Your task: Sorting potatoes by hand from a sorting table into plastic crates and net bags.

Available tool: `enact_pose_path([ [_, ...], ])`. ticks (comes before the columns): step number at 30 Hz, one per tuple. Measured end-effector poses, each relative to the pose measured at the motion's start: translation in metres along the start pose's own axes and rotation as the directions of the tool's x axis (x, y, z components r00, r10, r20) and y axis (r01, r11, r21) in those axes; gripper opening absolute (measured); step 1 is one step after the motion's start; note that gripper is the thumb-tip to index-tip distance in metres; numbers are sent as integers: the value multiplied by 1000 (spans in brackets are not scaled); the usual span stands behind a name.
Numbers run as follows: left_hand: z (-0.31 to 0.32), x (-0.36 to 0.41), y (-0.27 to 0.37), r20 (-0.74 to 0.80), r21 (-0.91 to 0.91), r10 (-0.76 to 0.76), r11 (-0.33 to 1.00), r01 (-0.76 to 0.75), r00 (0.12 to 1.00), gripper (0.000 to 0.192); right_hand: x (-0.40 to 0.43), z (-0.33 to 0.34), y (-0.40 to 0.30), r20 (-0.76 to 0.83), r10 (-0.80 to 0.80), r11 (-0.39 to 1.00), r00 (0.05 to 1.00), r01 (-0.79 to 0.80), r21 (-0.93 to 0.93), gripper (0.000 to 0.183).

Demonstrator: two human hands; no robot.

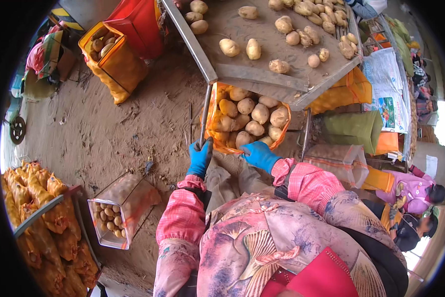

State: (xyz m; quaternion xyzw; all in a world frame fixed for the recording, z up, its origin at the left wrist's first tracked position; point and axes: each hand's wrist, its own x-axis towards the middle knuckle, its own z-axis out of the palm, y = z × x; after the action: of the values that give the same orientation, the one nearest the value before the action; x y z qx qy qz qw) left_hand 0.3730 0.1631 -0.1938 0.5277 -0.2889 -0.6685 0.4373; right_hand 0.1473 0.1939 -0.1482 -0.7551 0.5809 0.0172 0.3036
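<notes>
An orange mesh sack (284,130), packed with potatoes (260,113), stands with its mouth up below the edge of a metal sorting table (261,76). My left hand (200,159), in a blue glove, is closed around the lower visible end of a metal rod (206,111) beside the sack's left edge. Whether those fingers also hold the mesh is hidden. With the thumb and fingers of my gloved right hand (260,156), I pinch the near rim of the sack. Loose potatoes (254,49) lie scattered on the dusty tabletop, with a larger pile at its far right.
Left of the table, a filled orange sack (114,70) stands near a red bag (137,28). A clear bag (129,200) of small potatoes is at lower left, near stacked full sacks (46,193). An olive bag (352,126) hangs at right. Several people are farther off.
</notes>
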Motion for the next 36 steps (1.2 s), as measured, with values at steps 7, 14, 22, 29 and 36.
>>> enact_pose_path([
  [7, 11, 4, 82, 346, 924, -168, -109, -366, 923, 29, 9, -15, -16, -65, -9, 999, 998, 7, -35, 15],
  [14, 16, -38, 136, 352, 805, -128, -465, -369, 927, 27, -4, -10, -8, -106, -67, 997, 992, 70, 22, 14],
  [22, 76, -82, 53, -200, 348, -337, 853, 389, 920, 41, -13, -14, -18, -41, -142, 984, 989, 146, 99, 14],
  [29, 45, -44, -7, 448, 278, -470, 882, 381, 761, 58, -22, -11, -26, 3, -303, 952, 953, 303, 34, 21],
  [36, 41, -46, -90, 137, 31, -568, 821, 570, 812, 18, -48, -39, -2, -139, -382, 874, 914, 406, 268, 23],
])
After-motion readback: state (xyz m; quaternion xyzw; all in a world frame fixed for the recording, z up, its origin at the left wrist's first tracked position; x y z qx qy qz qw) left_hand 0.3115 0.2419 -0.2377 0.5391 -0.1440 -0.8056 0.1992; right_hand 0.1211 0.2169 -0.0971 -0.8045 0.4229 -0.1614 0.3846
